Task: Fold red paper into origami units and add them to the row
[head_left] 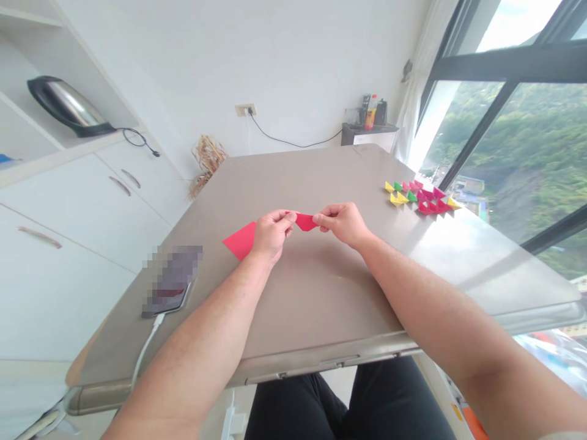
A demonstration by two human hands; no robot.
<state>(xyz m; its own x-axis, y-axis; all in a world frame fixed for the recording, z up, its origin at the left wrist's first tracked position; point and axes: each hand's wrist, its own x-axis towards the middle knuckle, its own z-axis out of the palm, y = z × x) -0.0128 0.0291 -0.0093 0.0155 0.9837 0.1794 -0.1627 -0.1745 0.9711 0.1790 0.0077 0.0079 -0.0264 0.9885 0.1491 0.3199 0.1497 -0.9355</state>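
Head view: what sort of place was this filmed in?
Probably a room in a home, perhaps a dining or kitchen area, though an office pantry can't be ruled out: an electric kettle sits on a shelf above white cabinets, and a curtain hangs beside the window.

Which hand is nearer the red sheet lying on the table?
Left. The left hand is just beside the red sheet, partly covering it in view; the right hand is farther right, holding the right end of the folded red paper.

The paper looks matt, the tabletop smooth and glossy.
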